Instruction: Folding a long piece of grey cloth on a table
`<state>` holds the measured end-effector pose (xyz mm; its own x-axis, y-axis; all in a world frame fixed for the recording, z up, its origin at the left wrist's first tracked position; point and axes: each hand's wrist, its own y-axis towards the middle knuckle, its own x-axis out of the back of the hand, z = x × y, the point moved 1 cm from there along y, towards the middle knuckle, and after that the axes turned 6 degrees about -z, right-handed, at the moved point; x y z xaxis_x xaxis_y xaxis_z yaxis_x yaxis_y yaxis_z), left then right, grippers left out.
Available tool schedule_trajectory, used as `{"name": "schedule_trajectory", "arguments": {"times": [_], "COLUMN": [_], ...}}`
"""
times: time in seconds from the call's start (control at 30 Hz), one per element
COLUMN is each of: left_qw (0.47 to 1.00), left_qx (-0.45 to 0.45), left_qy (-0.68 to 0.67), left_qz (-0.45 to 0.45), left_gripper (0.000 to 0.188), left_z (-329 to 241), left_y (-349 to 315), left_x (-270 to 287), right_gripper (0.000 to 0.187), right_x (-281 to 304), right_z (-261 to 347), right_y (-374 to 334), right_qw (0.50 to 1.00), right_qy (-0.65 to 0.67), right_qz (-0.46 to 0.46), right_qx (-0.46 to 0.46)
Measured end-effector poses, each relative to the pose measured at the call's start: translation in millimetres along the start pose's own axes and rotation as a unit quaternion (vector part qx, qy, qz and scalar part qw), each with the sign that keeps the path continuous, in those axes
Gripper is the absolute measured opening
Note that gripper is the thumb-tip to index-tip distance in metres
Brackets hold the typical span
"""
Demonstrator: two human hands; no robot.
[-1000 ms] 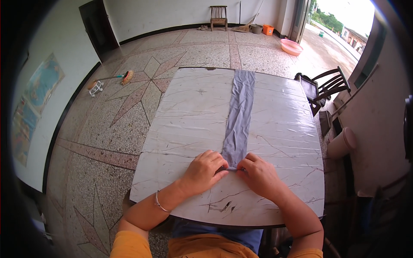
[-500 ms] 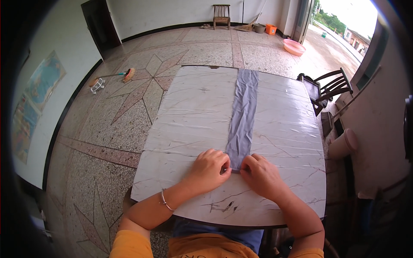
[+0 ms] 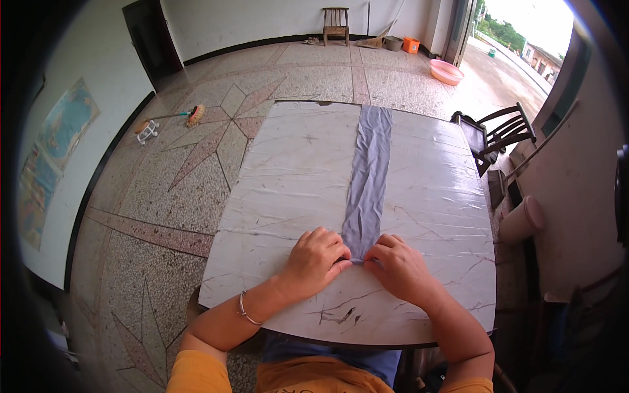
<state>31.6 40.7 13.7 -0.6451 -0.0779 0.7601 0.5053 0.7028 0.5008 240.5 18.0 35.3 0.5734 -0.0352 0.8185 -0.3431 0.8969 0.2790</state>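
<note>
A long, narrow strip of grey-purple cloth [image 3: 368, 177] lies lengthwise over the table [image 3: 288, 170], wrinkled along its length, its far end at the table's back edge. My left hand [image 3: 316, 259] pinches the left corner of its near end, fingers curled and thumb pressed in. At the right corner, my right hand [image 3: 395, 267] grips the same end with bent fingers. Between the two hands the near edge of the cloth looks gathered or slightly rolled. The fingertips partly hide that edge. Both wrists rest close to the tabletop.
A dark wooden chair [image 3: 501, 134] stands by the table's right side, with a pinkish lidded bin [image 3: 522, 219] nearer. On the floor to the left lies a broom [image 3: 194, 116] beside a small white frame [image 3: 147, 132]. A pink basin [image 3: 447, 72] sits by the doorway.
My left fingers have shifted their grip slightly, the thumb now stretched toward the cloth's edge. The right hand has barely moved, and the strip lies almost as before.
</note>
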Motion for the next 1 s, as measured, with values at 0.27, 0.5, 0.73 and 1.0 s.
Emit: {"name": "schedule_trajectory", "arguments": {"times": [0.27,0.5,0.73,1.0], "left_qw": [0.997,0.997,0.999,1.0], "left_qx": [0.074,0.043,-0.007,-0.006], "left_qy": [0.027,-0.069,-0.023,-0.02], "left_qz": [0.013,-0.012,0.027,0.02], "left_gripper": [0.019,0.014,0.01,0.008], "left_z": [-2,8,-2,2], "left_y": [1,0,2,2], "left_x": [-3,-7,3,-1], "right_gripper": [0.008,0.007,0.011,0.011], "right_x": [0,-5,5,2], "right_z": [-1,-7,-1,1], "right_y": [2,0,-1,0], "right_qw": [0.999,1.0,1.0,1.0], "right_qy": [0.002,0.021,0.004,0.003], "right_qz": [0.019,-0.003,0.023,0.014], "right_qx": [-0.032,-0.022,-0.01,0.007]}}
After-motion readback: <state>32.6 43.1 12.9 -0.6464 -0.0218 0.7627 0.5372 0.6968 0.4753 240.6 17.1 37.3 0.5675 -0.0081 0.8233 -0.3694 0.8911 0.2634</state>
